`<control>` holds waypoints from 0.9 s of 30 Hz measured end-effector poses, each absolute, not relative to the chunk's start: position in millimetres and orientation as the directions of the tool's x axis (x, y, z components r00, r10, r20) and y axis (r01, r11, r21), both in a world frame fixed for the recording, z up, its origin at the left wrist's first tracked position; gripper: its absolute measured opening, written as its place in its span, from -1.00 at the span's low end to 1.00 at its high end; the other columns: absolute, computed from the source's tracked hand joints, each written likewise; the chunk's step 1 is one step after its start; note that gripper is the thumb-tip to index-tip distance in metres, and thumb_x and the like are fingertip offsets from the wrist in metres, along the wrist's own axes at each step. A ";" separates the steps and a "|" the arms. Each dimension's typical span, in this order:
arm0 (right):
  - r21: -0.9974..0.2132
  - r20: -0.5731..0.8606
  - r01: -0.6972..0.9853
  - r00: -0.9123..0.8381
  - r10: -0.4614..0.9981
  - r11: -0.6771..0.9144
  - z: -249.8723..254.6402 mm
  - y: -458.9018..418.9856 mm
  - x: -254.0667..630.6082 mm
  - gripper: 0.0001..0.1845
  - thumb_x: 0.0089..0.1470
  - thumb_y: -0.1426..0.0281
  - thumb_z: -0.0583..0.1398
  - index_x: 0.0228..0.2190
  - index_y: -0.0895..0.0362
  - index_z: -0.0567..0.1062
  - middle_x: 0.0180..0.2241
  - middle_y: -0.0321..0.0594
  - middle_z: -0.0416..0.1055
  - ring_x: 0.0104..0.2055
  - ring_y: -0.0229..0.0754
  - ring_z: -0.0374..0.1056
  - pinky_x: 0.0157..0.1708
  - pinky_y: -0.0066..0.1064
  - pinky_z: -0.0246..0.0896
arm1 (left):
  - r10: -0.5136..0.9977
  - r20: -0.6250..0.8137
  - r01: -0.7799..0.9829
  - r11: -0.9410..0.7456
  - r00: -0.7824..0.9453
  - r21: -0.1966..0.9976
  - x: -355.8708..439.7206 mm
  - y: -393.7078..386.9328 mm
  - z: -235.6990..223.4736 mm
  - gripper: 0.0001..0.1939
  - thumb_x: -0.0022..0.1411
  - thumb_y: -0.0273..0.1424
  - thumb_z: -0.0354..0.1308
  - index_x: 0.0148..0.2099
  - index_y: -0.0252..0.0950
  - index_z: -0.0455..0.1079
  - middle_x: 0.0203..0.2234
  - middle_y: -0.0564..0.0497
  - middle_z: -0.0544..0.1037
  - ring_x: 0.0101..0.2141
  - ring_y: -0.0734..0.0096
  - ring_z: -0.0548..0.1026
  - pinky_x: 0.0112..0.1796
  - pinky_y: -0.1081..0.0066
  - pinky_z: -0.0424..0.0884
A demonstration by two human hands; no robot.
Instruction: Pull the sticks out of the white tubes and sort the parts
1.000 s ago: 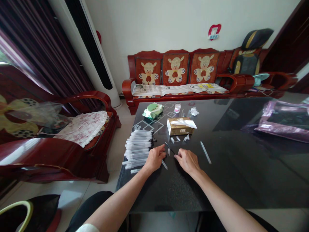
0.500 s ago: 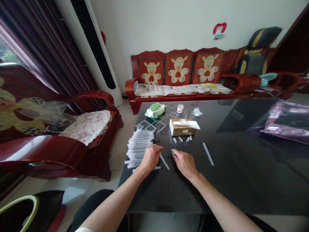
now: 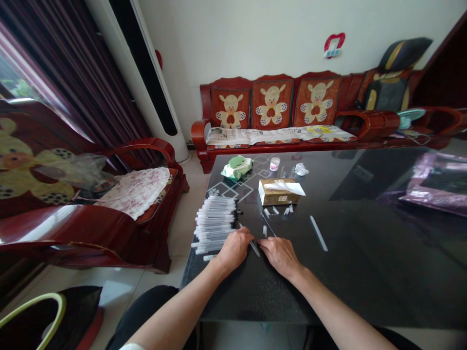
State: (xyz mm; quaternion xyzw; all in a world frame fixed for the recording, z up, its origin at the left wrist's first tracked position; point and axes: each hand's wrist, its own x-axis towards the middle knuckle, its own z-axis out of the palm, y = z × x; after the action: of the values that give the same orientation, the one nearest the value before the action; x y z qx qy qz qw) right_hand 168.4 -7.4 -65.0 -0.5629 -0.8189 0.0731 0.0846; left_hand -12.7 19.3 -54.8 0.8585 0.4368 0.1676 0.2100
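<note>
My left hand (image 3: 236, 249) rests low over the table with its fingers curled together. Beneath its fingertips a translucent pen barrel (image 3: 256, 250) lies slanted, its two ends showing. Whatever is in those fingers is hidden. Close by on the right, my right hand (image 3: 280, 255) has its fingertips pressed together at the tabletop; what they pinch is too small to make out. Just beyond them lie a small whitish pen cap (image 3: 264, 231) and a thin dark pen refill (image 3: 269, 225). A pile of frosted pens (image 3: 215, 223) with dark tips spreads left of my left hand.
A tissue box (image 3: 279, 195) stands beyond my hands, several short caps (image 3: 276, 210) before it. Another pale barrel (image 3: 319, 234) lies to the right. Wet wipes (image 3: 237, 168), a small white jar (image 3: 275, 164) and crumpled tissue (image 3: 301, 169) sit farther back on the dark table (image 3: 365, 277).
Both hands have come nearer to me and closer together. My right hand has left the whitish cap lying on the table. Small dark bits seen between the hands are now covered.
</note>
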 end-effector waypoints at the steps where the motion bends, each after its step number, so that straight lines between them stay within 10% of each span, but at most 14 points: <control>1: -0.224 0.060 0.908 -0.351 0.935 0.355 -65.5 -9.5 169.9 -0.65 0.22 0.34 -0.04 -0.26 -0.04 0.54 -0.39 -0.25 0.52 -0.32 -0.20 0.45 -0.39 -0.47 0.10 | 0.809 0.104 0.671 -0.545 0.579 0.503 -11.8 18.2 -55.8 -0.71 0.13 -0.65 -0.06 -0.30 -0.32 0.47 -0.36 -0.08 0.45 -0.29 0.37 0.44 -0.22 0.44 0.35; 15: -0.333 0.087 0.920 -0.187 0.978 0.206 -68.9 -20.8 158.4 -0.85 0.09 0.37 0.12 -0.44 0.10 0.47 -0.43 -0.22 0.53 -0.37 -0.18 0.44 -0.42 -0.46 0.05 | 0.818 0.305 0.556 -0.561 0.488 0.614 -9.5 22.2 -61.8 -0.71 0.16 -0.61 -0.04 -0.18 -0.30 0.46 -0.28 -0.08 0.51 -0.24 0.36 0.47 -0.18 0.42 0.37; 27: -0.912 -0.128 0.394 -0.021 0.992 -0.110 -67.3 -17.0 163.7 -0.75 0.00 0.25 0.11 -0.47 0.18 0.43 -0.67 -0.33 0.35 -0.72 -0.35 0.20 -0.71 -0.54 0.04 | 0.998 0.053 0.333 -0.045 -0.016 0.942 -33.6 49.1 -57.4 -0.75 0.14 -0.45 0.08 -0.11 -0.36 0.42 -0.49 -0.01 0.55 -0.57 0.47 0.52 -0.52 0.51 0.44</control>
State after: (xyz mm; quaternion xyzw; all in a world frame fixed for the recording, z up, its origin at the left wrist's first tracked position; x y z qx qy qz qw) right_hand 163.7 -17.0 -67.3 -0.6078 -0.5700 0.4306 0.3467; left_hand -33.6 49.1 -57.4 0.5833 0.5707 0.4268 0.3898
